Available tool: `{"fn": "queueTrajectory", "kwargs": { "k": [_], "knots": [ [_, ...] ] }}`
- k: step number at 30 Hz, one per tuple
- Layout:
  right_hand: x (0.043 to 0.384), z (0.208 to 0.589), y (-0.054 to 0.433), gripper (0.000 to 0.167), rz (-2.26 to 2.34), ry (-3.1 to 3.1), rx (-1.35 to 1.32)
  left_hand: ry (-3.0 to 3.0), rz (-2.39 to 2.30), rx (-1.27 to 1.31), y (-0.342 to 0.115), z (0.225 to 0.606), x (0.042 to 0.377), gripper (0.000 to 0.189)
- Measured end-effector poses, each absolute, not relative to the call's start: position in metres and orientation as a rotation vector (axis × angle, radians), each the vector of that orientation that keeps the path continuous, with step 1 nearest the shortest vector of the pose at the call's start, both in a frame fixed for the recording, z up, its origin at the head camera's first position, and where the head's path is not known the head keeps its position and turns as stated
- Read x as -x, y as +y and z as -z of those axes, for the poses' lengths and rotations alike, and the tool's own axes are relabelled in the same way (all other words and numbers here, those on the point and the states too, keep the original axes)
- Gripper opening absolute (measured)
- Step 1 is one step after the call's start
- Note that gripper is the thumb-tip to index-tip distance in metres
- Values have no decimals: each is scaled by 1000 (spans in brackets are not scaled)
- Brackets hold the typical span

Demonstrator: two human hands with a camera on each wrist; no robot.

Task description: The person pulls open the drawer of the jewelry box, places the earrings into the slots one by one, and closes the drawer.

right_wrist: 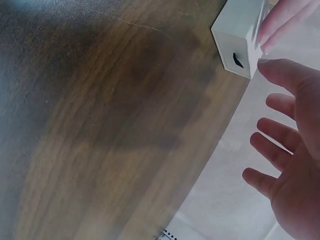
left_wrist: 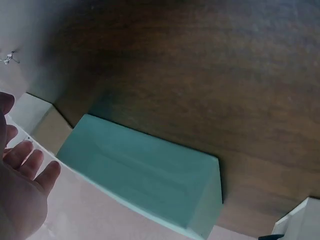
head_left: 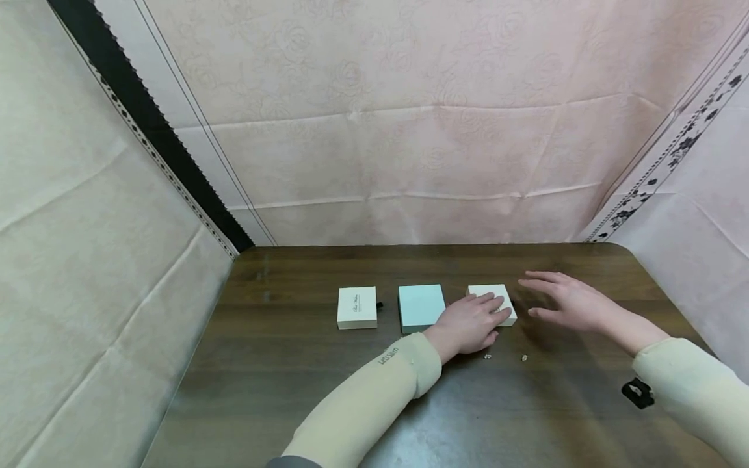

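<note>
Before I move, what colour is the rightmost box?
The rightmost box is white, best seen in the right wrist view.

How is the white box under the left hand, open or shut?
Shut: the right wrist view shows the white box with the end bearing its black tab sitting flush.

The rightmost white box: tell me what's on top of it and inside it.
The left hand has its fingers over the top of the white box, hiding part of it. The inside is enclosed, so any contents cannot be seen.
</note>
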State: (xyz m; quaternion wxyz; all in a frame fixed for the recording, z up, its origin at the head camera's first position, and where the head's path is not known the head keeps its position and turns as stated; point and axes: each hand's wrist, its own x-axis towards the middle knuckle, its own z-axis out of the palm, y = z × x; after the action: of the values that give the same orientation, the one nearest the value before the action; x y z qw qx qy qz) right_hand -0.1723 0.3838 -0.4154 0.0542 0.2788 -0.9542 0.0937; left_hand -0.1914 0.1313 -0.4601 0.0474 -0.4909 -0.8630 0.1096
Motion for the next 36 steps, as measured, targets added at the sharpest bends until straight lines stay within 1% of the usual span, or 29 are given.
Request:
{"fn": "queueTrajectory", "kwargs": {
  "k": [13,20,36],
  "knots": [
    [178,431,383,46,-325,-3013,-765,-2578,-323,1503,136,470,194,57],
    [183,437,383,40,-351,-3028,-730,-2570,-222,1468,137,472,196,45],
    [188,443,380,35,-406,-3019,-755,-2542,-269,1426,136,477,197,49]
  ]
}}
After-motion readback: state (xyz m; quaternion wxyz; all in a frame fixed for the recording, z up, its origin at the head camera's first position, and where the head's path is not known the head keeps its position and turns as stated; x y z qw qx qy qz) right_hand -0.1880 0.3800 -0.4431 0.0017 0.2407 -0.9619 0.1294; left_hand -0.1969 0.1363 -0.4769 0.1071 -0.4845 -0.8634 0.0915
